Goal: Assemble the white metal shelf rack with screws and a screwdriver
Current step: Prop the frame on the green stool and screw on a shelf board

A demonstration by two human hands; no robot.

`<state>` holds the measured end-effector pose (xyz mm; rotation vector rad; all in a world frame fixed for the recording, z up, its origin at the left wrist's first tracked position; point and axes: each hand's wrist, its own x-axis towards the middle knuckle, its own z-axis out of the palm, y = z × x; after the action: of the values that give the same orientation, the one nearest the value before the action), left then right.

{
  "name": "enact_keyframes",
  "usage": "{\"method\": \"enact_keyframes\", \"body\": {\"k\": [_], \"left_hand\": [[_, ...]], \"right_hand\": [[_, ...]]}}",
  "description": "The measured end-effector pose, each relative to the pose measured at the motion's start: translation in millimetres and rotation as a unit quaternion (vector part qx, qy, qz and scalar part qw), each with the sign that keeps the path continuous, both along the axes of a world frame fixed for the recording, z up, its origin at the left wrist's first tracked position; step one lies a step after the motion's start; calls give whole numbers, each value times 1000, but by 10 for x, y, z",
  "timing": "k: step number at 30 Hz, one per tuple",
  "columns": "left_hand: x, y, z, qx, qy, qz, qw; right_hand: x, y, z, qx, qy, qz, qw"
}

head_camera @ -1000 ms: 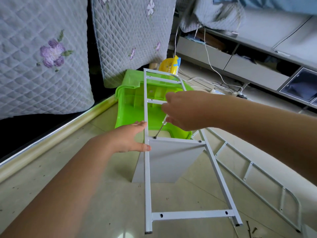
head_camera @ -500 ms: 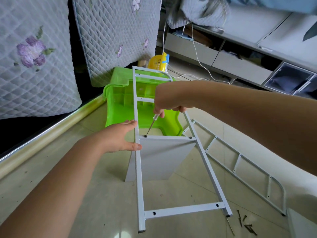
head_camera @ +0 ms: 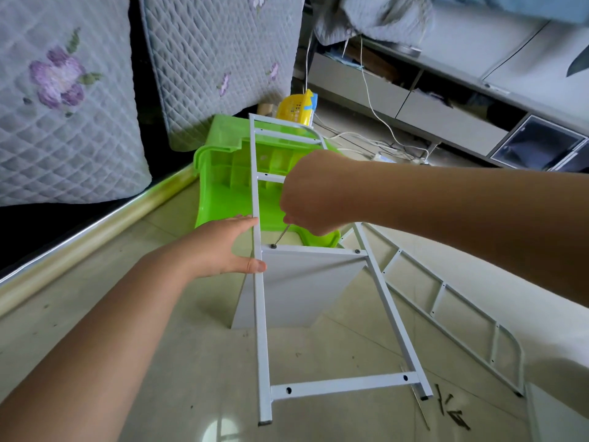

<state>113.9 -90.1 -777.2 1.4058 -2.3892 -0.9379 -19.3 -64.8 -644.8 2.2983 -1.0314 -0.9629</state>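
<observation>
— Right now, what is being gripped, and by which hand?

— A screwdriver (head_camera: 282,235) is being clenched in the right hand (head_camera: 310,199), fingers curled round the hidden handle; only the thin shaft is showing, and its tip is being seated on a screw (head_camera: 273,246) at the left end of a crossbar. The left hand (head_camera: 223,247) is being kept flat, fingers straight, thumb pressed against the left rail of the white side frame (head_camera: 259,314); nothing is being enclosed by it.

— And where is the rack being worked on?

— On the tiled floor (head_camera: 159,346), with a white shelf panel (head_camera: 296,288) being fastened beneath the frame, whose far end is lying over a green plastic stool (head_camera: 223,183). A second side frame (head_camera: 446,301) is lying to the right, loose screws (head_camera: 452,413) near it.

— How is it likely to be handling?

— Judged light, stiff and smooth-painted, so sliding is being risked; the rail close beside the joint is being judged the best place for bracing.
</observation>
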Motion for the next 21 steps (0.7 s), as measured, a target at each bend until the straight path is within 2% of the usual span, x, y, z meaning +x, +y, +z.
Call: {"method": "enact_keyframes", "body": {"k": [4, 6, 9, 12, 17, 21], "left_hand": [[-22, -46, 22, -9, -16, -3, 1000], [-22, -75, 28, -13, -21, -5, 1000], [-18, -83, 16, -5, -14, -1, 1000], [-14, -75, 4, -1, -4, -3, 1000], [1, -79, -28, 0, 10, 1, 1000], [10, -91, -33, 1, 8, 1, 1000]], "right_hand": [[29, -105, -71, 42, -78, -209, 974], [-38, -171, -105, 83, -81, -261, 958], [-96, -184, -103, 100, -46, -225, 968], [-123, -174, -49, 61, -63, -181, 979], [-135, -221, 31, 29, -45, -20, 998], [-177, -278, 34, 41, -53, -2, 998]]}}
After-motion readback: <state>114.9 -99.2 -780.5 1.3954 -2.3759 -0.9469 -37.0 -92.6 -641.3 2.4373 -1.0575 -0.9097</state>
